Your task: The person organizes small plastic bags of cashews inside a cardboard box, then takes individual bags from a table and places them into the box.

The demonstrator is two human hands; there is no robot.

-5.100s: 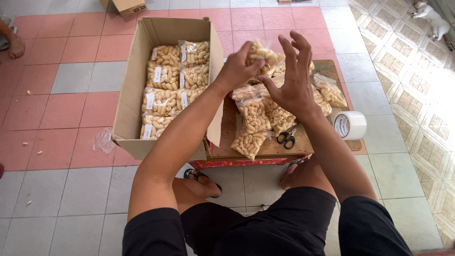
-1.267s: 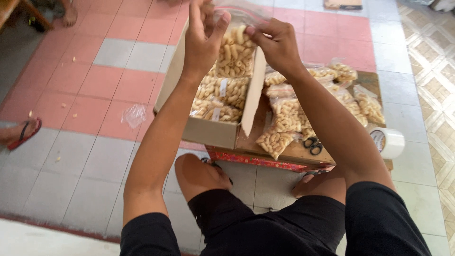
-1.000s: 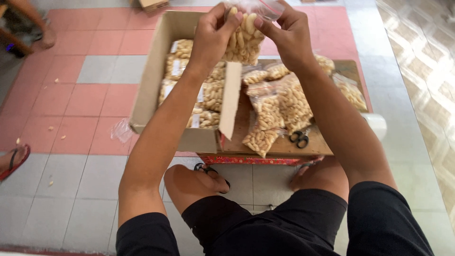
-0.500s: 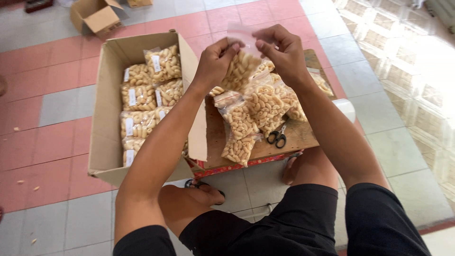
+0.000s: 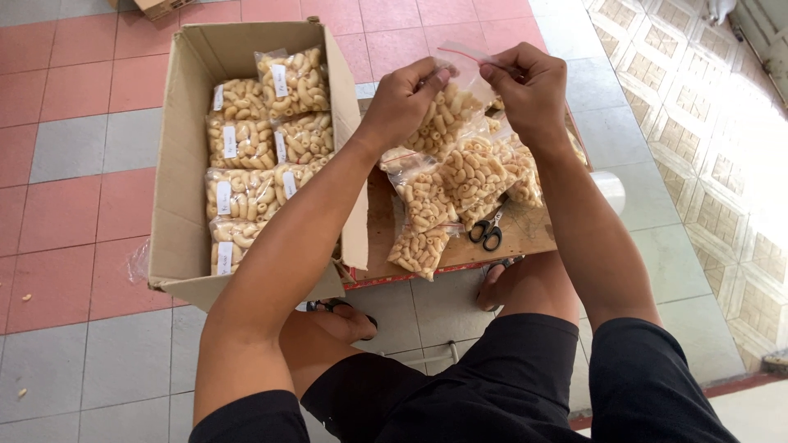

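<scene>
Head view: tiled floor with an open cardboard box [image 5: 185, 164] of packed snack bags beside a low wooden board [image 5: 525, 234]. Left hand [image 5: 402, 98] and right hand [image 5: 529, 86] both pinch the top of a clear snack bag [image 5: 451, 107], held above the board's loose bags. Compared with half a second earlier, the bag's top is drawn flatter between the hands.

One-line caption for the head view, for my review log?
Both hands, left and right, pinch the top of a clear bag of macaroni beside a cardboard box of packed bags.
</scene>
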